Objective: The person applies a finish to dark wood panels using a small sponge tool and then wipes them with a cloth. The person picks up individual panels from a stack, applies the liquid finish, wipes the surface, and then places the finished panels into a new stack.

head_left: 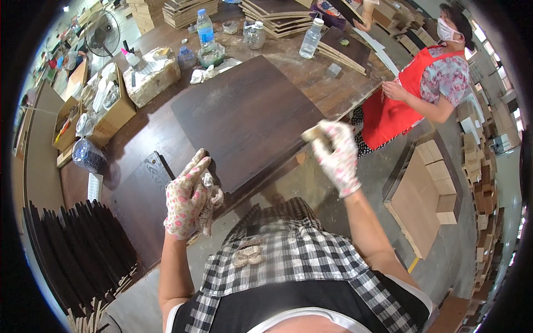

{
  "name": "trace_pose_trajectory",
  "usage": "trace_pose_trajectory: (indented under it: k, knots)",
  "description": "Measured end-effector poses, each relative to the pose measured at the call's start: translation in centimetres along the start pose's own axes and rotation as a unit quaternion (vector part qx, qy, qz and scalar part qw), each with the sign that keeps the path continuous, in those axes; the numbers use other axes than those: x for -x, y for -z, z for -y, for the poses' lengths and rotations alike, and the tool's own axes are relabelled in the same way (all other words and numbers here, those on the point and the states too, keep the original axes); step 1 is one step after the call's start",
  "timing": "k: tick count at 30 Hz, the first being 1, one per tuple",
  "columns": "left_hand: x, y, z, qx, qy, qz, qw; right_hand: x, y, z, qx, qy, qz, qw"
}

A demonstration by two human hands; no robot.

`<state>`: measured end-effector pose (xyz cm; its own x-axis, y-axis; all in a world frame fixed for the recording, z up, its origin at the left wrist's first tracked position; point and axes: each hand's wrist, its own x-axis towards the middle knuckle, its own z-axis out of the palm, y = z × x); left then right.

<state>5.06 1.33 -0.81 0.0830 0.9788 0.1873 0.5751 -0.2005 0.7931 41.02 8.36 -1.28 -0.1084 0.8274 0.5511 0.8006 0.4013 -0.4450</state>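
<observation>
A dark brown wooden panel (250,116) lies flat on the workbench before me. My left hand (186,205), in a white glove with pink flowers, is at the panel's near left corner. It is closed around a bunched, pale patterned cloth (208,202), with two fingers pointing forward. Just off the panel's right edge, my right hand (338,158) wears a matching glove. Its fingers grip a small tan block (314,134); I cannot tell whether it is sponge or a sanding block. A narrow dark strip (166,166) lies left of the panel, close to my left hand.
Bottles (311,39) and jars (254,36) stand along the bench's far side. Stacked boards (277,16) lie behind them. A cardboard box (114,114) sits at the left, above many upright dark strips (78,250). A co-worker in a red apron (391,105) stands at the right.
</observation>
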Motion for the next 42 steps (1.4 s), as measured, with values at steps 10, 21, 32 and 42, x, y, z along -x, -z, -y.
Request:
trace_pose_trajectory:
  k: [10, 21, 32, 42]
  knots:
    - [0.6, 1.0, 0.8, -0.006, 0.052, 0.056, 0.997, 1.5, -1.9, -0.2, -0.029, -0.038, -0.052, 0.998]
    - [-0.1, 1.6, 1.3, 0.030, 0.064, 0.046, 0.996, 4.6, -5.4, 12.2, -0.373, 0.160, 0.237, 0.883]
    - [-8.1, 4.3, -6.3, 0.227, 0.004, -0.125, 0.966, 2.0, 1.0, 7.3, -0.457, -0.034, 0.093, 0.884]
    - [-15.4, -1.8, 5.0, -0.246, -0.215, -0.002, 0.945, 6.8, 1.8, 2.4, -0.455, -0.154, 0.006, 0.877]
